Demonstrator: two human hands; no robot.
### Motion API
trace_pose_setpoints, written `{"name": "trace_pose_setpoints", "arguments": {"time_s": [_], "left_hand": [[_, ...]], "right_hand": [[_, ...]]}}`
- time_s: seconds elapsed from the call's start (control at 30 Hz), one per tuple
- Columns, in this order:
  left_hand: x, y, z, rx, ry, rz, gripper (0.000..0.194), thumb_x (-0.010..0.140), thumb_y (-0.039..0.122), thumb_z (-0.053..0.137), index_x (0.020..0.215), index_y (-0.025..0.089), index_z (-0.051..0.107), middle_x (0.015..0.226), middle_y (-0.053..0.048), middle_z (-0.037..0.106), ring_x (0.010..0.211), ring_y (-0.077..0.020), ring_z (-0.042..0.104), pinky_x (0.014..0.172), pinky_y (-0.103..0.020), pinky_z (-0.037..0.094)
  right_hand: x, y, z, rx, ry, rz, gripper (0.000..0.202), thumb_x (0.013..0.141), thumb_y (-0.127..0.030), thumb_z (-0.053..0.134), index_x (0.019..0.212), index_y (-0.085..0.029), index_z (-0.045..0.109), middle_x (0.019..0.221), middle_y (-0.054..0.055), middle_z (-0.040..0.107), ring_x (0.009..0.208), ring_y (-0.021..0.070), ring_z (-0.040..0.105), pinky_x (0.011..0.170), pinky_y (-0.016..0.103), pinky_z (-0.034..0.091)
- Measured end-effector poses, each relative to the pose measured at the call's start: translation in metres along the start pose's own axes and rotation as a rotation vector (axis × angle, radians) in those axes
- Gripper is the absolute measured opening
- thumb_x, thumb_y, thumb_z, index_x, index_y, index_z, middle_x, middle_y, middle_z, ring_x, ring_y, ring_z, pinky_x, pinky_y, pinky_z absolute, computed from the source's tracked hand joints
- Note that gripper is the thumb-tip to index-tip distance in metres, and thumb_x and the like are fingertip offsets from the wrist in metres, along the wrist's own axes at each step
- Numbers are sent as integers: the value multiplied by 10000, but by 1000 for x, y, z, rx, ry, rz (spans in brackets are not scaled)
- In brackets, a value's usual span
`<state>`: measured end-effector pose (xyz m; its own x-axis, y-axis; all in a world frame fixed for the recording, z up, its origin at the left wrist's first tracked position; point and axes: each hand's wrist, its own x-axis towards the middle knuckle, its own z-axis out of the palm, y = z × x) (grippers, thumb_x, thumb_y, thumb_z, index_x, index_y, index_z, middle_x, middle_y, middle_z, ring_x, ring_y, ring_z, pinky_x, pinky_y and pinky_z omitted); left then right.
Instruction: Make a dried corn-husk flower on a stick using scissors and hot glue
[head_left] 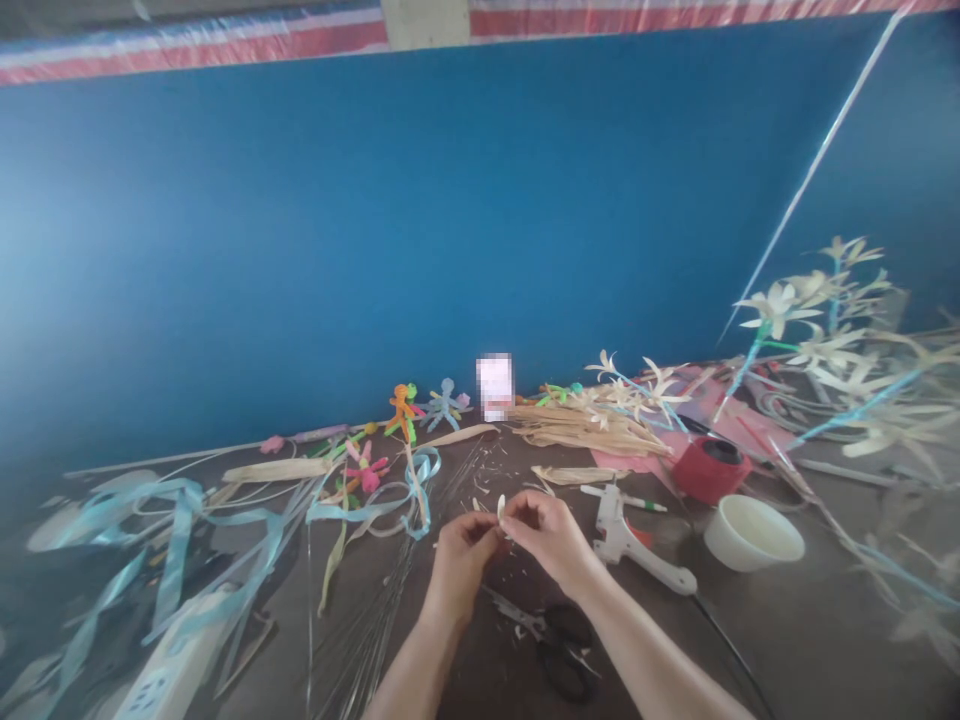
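Between my fingertips is a small pale petal-shaped piece (501,507), cream in colour, perhaps corn husk. My left hand (463,550) pinches it from the left, its fingers curled together. From the right, my right hand (550,532) closes on the same piece with thumb and fingers. Both hands are held over the dark table. Below them lie scissors (566,640) with black handles, their blades pointing left. A white hot glue gun (630,545) rests just right of my right hand. Small pale scraps are scattered around the hands.
Thin wires (375,620) and light blue ribbon (176,500) spread over the left side, near a white power strip (176,660). Dried husks (592,430) lie at the back. On the right stand a white cup (754,533), a red tape roll (709,470) and husk flowers (780,305).
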<state>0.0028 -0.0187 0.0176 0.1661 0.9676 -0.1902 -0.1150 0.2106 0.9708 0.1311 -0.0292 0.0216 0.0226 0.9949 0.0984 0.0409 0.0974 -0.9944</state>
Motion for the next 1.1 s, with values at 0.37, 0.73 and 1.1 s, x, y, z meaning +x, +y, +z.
{"name": "trace_pose_setpoints", "arguments": {"time_s": [0.37, 0.73, 1.1], "left_hand": [[-1, 1, -3, 169, -86, 172, 198, 638, 255, 637, 777, 119, 674, 747, -73, 683, 707, -194, 597, 668, -270, 450], [0, -1, -4, 273, -69, 194, 189, 653, 299, 637, 716, 129, 690, 657, -44, 670, 626, -158, 569, 609, -235, 424], [3, -2, -7, 166, -74, 86, 237, 650, 336, 646, 751, 122, 662, 667, -48, 657, 621, -152, 575, 595, -231, 424]], "right_hand": [[-1, 0, -4, -177, 82, -49, 80, 697, -217, 540, 645, -163, 569, 558, -24, 559, 524, 112, 495, 514, 205, 385], [-4, 0, -6, -107, 50, -36, 104, 685, -216, 538, 596, -163, 548, 509, -39, 502, 478, 93, 439, 464, 196, 341], [-3, -6, -11, 146, 27, 132, 244, 737, -371, 546, 750, -137, 614, 454, -65, 404, 369, 49, 306, 366, 171, 245]]}}
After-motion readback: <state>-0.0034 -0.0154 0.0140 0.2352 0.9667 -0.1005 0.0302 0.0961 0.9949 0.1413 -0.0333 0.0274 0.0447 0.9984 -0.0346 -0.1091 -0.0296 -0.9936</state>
